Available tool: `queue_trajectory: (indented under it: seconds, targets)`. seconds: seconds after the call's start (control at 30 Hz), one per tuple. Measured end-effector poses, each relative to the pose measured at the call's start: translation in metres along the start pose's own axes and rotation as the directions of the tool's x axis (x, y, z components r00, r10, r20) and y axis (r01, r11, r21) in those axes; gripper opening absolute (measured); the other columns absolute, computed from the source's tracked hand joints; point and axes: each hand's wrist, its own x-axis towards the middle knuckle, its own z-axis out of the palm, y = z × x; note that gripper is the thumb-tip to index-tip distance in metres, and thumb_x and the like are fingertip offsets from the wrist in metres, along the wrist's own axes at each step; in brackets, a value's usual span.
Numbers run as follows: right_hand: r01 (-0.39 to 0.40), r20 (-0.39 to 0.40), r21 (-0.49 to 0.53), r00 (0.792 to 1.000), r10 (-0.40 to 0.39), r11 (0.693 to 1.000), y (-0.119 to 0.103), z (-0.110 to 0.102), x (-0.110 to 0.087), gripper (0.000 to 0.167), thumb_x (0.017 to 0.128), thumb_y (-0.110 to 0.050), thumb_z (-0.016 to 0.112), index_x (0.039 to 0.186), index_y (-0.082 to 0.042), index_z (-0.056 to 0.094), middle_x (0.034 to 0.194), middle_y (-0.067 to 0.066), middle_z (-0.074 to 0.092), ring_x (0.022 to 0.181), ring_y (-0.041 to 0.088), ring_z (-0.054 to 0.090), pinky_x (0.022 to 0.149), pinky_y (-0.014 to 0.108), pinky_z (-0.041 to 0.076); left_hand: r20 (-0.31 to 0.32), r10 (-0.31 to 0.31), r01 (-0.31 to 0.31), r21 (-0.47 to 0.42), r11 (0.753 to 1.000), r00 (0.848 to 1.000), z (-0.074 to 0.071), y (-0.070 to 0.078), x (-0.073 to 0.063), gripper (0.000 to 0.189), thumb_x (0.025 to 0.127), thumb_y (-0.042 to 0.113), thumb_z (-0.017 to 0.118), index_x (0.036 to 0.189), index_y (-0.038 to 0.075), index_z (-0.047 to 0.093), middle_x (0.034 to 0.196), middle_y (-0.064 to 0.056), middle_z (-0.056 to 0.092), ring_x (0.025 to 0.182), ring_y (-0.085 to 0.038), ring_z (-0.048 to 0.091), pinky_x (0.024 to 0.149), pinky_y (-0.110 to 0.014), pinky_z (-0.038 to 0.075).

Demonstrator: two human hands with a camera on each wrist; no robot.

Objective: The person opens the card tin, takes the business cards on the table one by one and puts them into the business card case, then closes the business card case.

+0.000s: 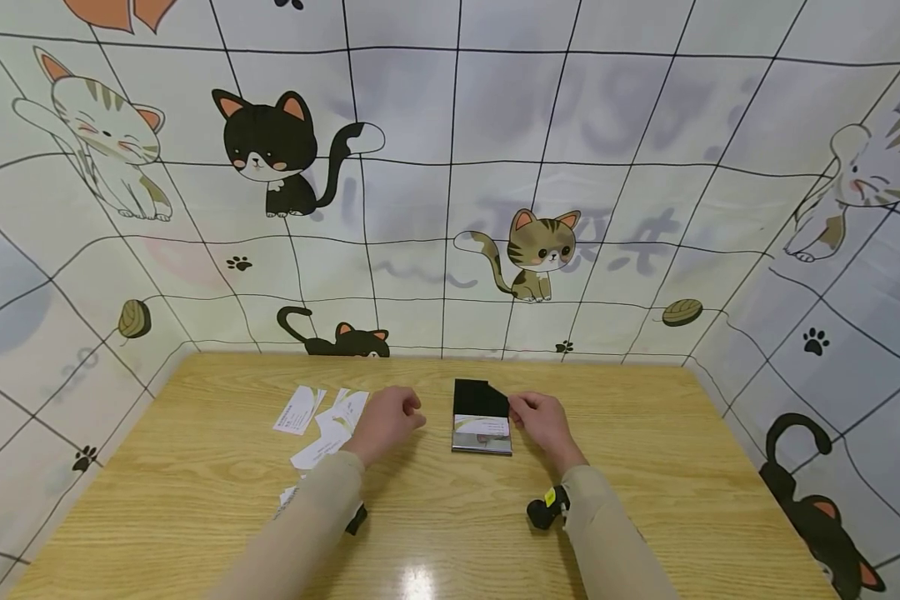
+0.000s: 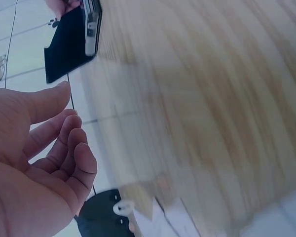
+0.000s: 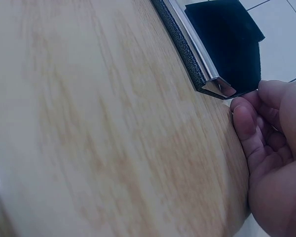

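We see a card case [image 1: 482, 445] lying on the wooden table [image 1: 675, 433], between the two hands and nearer the right one. Its black lid [image 1: 471, 395] is swung back on the far side, and a white card [image 1: 482, 425] shows in the case, just on the near side of the lid. The right hand [image 1: 546, 423] is just to the right of the case, and we see its thumb and forefinger pinching the lid's right edge; the right wrist view shows the fingertips meeting at that edge, with the other fingers curled in.

The left hand [image 1: 388, 421] is on the other side of the case, apart from it. We see its fingers loosely bent and holding nothing, the thumb apart from the palm in the left wrist view. Just beyond it to the left, we find loose cards [image 1: 300, 410] spread on the table, some overlapping, with part of the group hidden by the left arm.

We also see pale sleeves [image 1: 615, 529] on both arms, and behind the table a gridded wall cloth [image 1: 412, 196] printed with cartoon cats
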Motion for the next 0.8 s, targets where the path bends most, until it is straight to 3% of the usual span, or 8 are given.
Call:
queue_trajectory:
  seconds: [0.2,0.43,0.8]
  targets:
    - [-0.013,-0.005,-0.006,1.000,0.013,1.000,0.001,0.000,0.000,0.026,0.106,-0.022,0.060,0.095,-0.002,0.074,0.083,0.006,0.067,0.076,0.017,0.061,0.073,0.029,0.052,-0.024,-0.003,0.003,0.000,1.000,1.000,-0.014,-0.018,-0.008,0.019,0.089,0.011,0.081,0.103,0.002,0.073,0.091,-0.006,0.067,0.082,-0.020,0.061,0.076,-0.042,0.053]
    - [-0.013,-0.007,-0.012,1.000,0.012,1.000,0.000,0.000,0.000,0.027,0.106,-0.023,0.060,0.093,-0.003,0.073,0.083,0.006,0.067,0.076,0.017,0.061,0.074,0.029,0.051,-0.032,-0.062,0.062,0.012,0.998,0.998,-0.033,-0.035,-0.020,0.023,0.090,0.013,0.080,0.107,0.001,0.072,0.095,-0.007,0.066,0.082,-0.021,0.059,0.077,-0.043,0.053]
    - [-0.010,-0.007,-0.005,1.000,0.010,1.000,0.002,0.000,0.001,0.028,0.106,-0.024,0.060,0.095,-0.003,0.074,0.083,0.004,0.068,0.076,0.016,0.061,0.074,0.029,0.052,-0.026,-0.100,0.101,0.063,0.993,0.995,-0.058,-0.063,-0.032,0.027,0.090,0.014,0.080,0.110,-0.001,0.068,0.097,-0.009,0.066,0.084,-0.023,0.058,0.080,-0.043,0.051]
